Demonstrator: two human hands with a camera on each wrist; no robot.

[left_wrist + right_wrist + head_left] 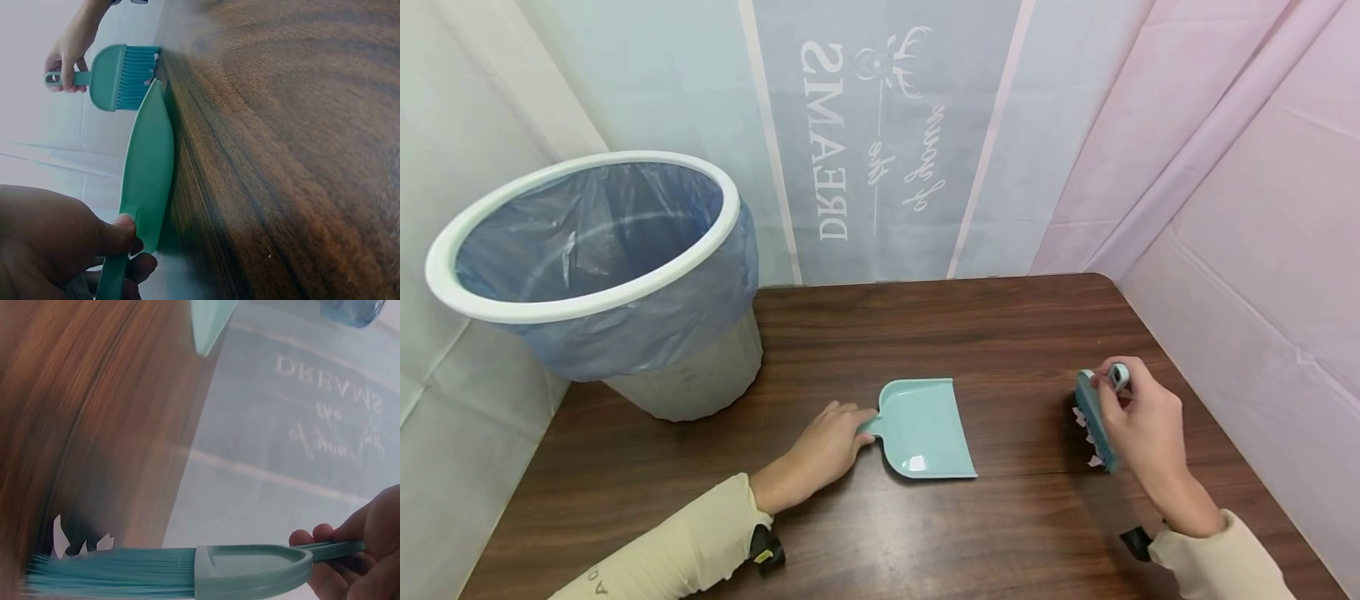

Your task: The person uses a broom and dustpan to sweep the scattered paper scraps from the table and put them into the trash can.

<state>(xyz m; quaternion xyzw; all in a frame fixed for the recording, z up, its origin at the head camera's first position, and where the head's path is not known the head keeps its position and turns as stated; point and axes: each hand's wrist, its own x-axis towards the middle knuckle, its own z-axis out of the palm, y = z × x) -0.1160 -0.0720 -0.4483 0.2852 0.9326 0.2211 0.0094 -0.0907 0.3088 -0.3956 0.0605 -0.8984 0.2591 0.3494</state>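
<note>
My left hand (825, 446) grips the short handle of a light teal dustpan (925, 429), which lies on the table with its wide edge facing right. In the left wrist view, the thumb presses on top of the handle, fingers underneath. Over at the right, my right hand (1146, 417) holds a small teal hand brush (1093, 421) by its handle, bristles pointing down at the table. Small white paper scraps (60, 537) sit along the bristles, on the side facing the dustpan (211, 322). The dustpan's surface holds no scraps in the head view.
A large bin (700, 379) with a white rim and blue plastic liner stands at the table's back left. The dark wooden table (925, 333) meets a printed cloth (895, 167) at its back edge. Pale cloth walls (1262, 250) rise on both sides.
</note>
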